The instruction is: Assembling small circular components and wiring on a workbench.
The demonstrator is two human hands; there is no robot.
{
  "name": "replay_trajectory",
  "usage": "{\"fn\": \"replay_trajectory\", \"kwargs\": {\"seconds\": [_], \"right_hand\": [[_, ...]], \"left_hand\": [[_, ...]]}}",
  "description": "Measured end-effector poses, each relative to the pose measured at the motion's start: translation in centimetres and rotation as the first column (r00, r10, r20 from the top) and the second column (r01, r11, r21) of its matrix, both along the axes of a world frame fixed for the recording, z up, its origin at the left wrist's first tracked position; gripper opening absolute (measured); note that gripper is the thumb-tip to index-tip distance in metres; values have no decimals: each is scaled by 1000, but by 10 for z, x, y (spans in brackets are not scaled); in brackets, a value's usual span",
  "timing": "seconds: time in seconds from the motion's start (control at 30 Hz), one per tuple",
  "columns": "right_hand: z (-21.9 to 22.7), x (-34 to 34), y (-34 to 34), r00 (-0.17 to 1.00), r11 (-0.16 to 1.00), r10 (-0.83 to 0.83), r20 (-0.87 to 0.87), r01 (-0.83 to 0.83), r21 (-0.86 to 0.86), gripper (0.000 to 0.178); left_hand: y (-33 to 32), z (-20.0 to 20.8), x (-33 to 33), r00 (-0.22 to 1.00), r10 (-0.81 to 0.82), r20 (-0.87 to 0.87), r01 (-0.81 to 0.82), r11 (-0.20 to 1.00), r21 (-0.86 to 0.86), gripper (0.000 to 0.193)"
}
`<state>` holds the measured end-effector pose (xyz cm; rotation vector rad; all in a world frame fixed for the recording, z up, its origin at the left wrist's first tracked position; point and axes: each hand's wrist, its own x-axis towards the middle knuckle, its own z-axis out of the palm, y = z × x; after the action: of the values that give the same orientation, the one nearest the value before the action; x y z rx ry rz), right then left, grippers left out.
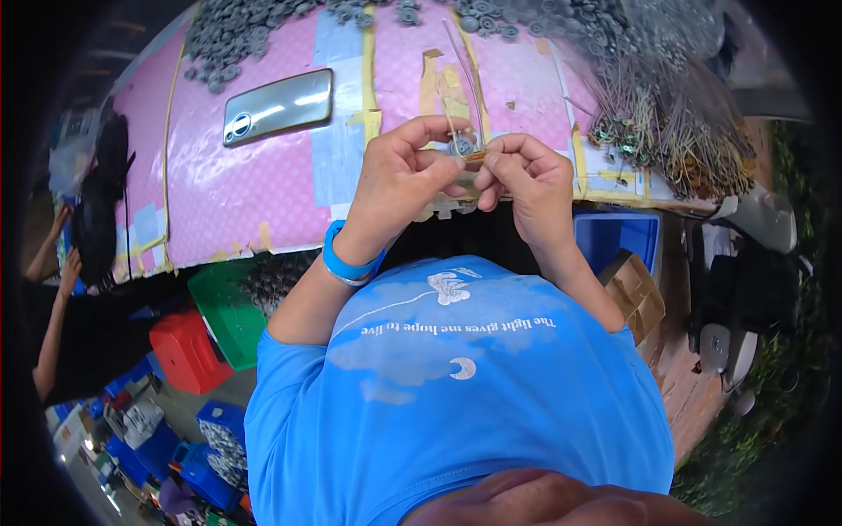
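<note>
Just over the table's near edge, my two hands meet around a small piece of work. My left hand (396, 180), with a blue wristband (340, 254), is closed with thumb and fingers about a small round grey part (459, 144). The fingertips of my right hand (533, 180) pinch a tiny orange-brown piece (475, 157) against or right beside that part; whether they are joined I cannot tell. A thin pale wire (465, 66) runs from the fingers toward the far side of the table.
A phone (279, 107) lies on the pink table covering (237, 188). Piles of grey round parts (230, 48) line the far side. Bundled wires with small ends (671, 131) lie at right. Below stand a blue bin (617, 237), green tray (230, 307) and red container (189, 351). Another person's arms (57, 298) show at left.
</note>
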<state>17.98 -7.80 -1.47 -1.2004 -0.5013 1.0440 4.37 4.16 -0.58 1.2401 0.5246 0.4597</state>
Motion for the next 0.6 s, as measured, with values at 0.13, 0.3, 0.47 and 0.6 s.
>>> {"fn": "replay_trajectory", "kwargs": {"seconds": [0.13, 0.3, 0.47, 0.6], "right_hand": [[2, 0, -6, 995, 999, -19, 101, 23, -34, 10], [-3, 0, -14, 992, 998, -3, 128, 11, -59, 10], [-6, -7, -22, 984, 998, 3, 176, 8, -62, 9], [-27, -5, -26, 779, 991, -31, 626, -56, 118, 8]], "left_hand": [[1, -2, -4, 998, 42, 42, -42, 999, -3, 41], [-2, 4, 0, 993, 116, 38, -111, 988, -110, 37], [1, 3, 0, 988, 154, 21, -147, 969, -197, 31], [1, 5, -1, 988, 143, 58, -116, 938, -327, 28]]}}
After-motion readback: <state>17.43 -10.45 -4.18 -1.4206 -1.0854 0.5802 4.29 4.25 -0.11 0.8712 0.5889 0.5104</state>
